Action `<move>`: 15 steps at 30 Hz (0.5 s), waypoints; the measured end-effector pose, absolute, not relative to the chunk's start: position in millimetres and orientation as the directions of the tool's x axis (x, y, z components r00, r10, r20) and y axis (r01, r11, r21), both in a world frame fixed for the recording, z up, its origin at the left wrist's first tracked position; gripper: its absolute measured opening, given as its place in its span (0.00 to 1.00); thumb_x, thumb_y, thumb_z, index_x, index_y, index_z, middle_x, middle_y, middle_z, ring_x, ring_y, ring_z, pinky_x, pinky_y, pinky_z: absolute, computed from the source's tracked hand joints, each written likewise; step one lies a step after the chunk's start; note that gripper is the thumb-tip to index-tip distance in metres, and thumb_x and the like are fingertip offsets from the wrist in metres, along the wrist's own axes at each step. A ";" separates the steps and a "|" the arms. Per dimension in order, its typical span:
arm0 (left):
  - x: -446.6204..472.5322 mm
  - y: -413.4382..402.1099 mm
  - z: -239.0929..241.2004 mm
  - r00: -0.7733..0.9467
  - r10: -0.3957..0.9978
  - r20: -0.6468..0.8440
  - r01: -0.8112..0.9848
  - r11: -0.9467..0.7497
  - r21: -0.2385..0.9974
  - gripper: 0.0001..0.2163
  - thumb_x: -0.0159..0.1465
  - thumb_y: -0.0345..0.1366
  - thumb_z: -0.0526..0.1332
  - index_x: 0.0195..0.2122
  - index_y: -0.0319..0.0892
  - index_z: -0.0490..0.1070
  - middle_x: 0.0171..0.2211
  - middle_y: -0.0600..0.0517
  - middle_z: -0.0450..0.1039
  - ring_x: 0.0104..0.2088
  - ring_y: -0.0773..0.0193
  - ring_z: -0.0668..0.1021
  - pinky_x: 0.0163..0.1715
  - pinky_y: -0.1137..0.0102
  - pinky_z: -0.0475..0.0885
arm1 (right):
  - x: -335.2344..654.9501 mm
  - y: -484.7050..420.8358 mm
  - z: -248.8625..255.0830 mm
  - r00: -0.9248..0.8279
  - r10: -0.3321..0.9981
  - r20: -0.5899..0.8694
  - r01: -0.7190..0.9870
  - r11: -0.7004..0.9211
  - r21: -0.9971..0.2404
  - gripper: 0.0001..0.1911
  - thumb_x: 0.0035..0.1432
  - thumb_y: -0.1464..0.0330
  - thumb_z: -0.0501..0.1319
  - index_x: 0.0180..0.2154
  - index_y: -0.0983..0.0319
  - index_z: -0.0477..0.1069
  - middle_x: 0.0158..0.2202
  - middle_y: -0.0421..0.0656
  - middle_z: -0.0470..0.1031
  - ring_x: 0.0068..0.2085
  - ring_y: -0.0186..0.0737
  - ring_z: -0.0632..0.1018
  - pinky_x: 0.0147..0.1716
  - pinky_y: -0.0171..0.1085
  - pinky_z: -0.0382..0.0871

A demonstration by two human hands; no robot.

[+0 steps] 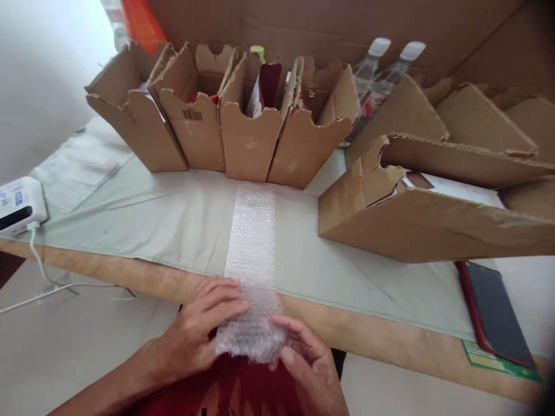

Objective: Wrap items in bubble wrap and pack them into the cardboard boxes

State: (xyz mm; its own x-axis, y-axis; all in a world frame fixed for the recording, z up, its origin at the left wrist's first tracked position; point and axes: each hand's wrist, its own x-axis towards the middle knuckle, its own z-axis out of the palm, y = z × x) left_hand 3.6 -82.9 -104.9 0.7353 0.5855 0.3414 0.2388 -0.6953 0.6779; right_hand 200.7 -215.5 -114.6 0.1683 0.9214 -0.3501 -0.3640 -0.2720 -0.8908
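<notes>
One bubble wrap strip (251, 242) lies lengthwise on the cloth-covered surface (173, 219). Its near end, past the edge, is pinched by the left grip (199, 329) and the right grip (310, 361). Behind stand four cardboard boxes (247, 138), one with a barcode label (192, 114) too small to read, and two white-capped bottles (373, 75).

— Carrying it all?
— Light wooden tabletop (368, 338), mostly under a pale grey-green cloth (182, 219).
— At the back?
— Row of four open brown cardboard bins (247, 144), side by side; to the right, larger brown cardboard trays (433, 225).
— Middle?
— Laid front to back, strip of clear bubble wrap (251, 242), near end past the front edge.
— The ends?
— Far left, small white box-shaped device (19, 202) with cable; far right, dark phone in a red case (494, 312) on a green sheet (498, 363).
</notes>
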 end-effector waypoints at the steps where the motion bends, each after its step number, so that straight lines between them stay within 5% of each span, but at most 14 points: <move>1: 10.1 -82.1 -107.2 0.667 0.665 0.336 0.288 -0.646 0.707 0.11 0.66 0.26 0.59 0.48 0.44 0.73 0.40 0.48 0.80 0.46 0.56 0.79 0.48 0.60 0.75 | 200.5 -213.8 -114.0 0.191 0.933 -0.304 -0.389 -0.213 -0.896 0.22 0.62 0.55 0.65 0.56 0.53 0.73 0.38 0.44 0.81 0.32 0.38 0.80 0.33 0.36 0.75; 4: 26.2 -72.2 -117.6 0.470 0.856 0.216 0.519 -0.465 0.717 0.08 0.66 0.30 0.60 0.44 0.44 0.75 0.33 0.51 0.79 0.35 0.59 0.78 0.38 0.63 0.74 | 203.3 -207.1 -117.4 0.277 0.949 -0.154 -0.295 -0.069 -0.953 0.25 0.66 0.61 0.63 0.63 0.46 0.65 0.52 0.47 0.78 0.36 0.38 0.83 0.32 0.37 0.78; 7: 34.7 -61.6 -127.7 0.399 0.889 0.224 0.608 -0.439 0.661 0.18 0.65 0.34 0.61 0.56 0.42 0.71 0.36 0.50 0.79 0.36 0.58 0.78 0.41 0.61 0.74 | 209.6 -198.0 -124.6 0.345 0.938 0.028 0.094 -0.005 -0.996 0.21 0.67 0.71 0.60 0.59 0.49 0.69 0.51 0.46 0.79 0.41 0.39 0.83 0.40 0.39 0.79; 11: 36.9 -58.7 -131.0 0.407 0.864 0.298 0.623 -0.501 0.601 0.24 0.66 0.33 0.61 0.63 0.40 0.64 0.33 0.52 0.76 0.35 0.60 0.77 0.41 0.63 0.74 | 216.3 -181.3 -129.1 0.232 0.884 0.406 0.624 0.185 -0.759 0.21 0.63 0.78 0.60 0.55 0.56 0.73 0.50 0.47 0.79 0.51 0.45 0.79 0.49 0.45 0.75; 15: 34.0 -60.8 -131.7 0.410 0.844 0.347 0.632 -0.537 0.558 0.24 0.68 0.32 0.59 0.65 0.41 0.60 0.35 0.51 0.76 0.36 0.59 0.77 0.42 0.62 0.72 | 212.8 -165.0 -130.6 0.043 0.877 0.478 0.784 0.267 -0.561 0.19 0.62 0.78 0.60 0.54 0.60 0.71 0.54 0.49 0.77 0.56 0.48 0.74 0.53 0.48 0.71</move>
State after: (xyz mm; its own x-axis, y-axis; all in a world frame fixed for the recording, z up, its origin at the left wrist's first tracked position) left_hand 34.0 -60.8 -131.7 0.4095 0.8436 0.3474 0.6324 -0.5370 0.5584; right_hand 212.8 -165.0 -130.6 0.0427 0.8774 0.4778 0.7837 0.2672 -0.5608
